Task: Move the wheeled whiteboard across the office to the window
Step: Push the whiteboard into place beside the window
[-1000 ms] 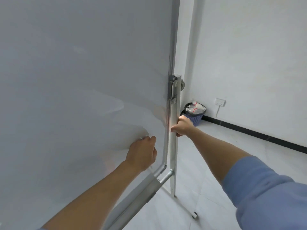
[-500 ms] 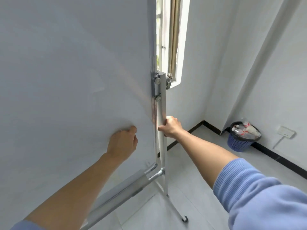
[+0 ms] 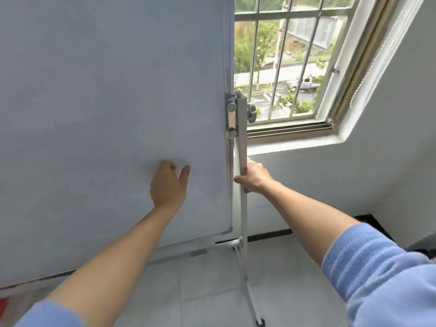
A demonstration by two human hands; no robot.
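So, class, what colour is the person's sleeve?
Light blue, ribbed knit sleeve, clearest in the head view.

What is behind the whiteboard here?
Past the whiteboard's right edge, a barred window shows, with wall below it. Whatever lies directly behind the panel is covered.

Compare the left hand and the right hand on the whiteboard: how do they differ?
The left hand lies open and flat on the whiteboard face; the right hand is closed around the stand's upright post. The left hand is left of the board's edge, the right hand just past it. Both touch the whiteboard at similar height.
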